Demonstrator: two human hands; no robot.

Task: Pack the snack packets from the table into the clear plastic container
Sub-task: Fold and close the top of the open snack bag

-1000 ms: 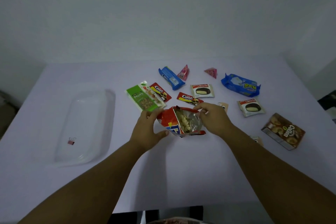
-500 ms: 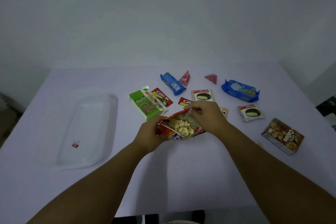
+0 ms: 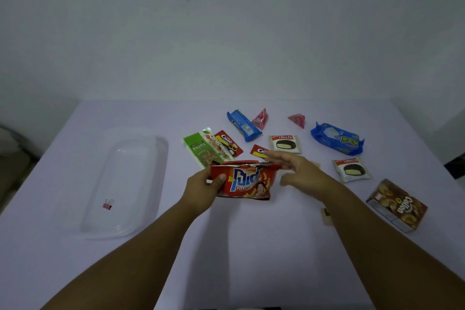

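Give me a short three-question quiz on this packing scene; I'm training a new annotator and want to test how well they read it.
1. Which hand holds the red snack bag?
2. True or false: the clear plastic container already holds several snack packets.
3. How many Choco Pie packets lie on the table?

Key
1. The left hand grips its left edge; the right hand is open beside the bag's top right corner, fingers extended.
2. False. Only a small pink binder clip shows inside it.
3. Two: one beyond the right hand, one to its right.
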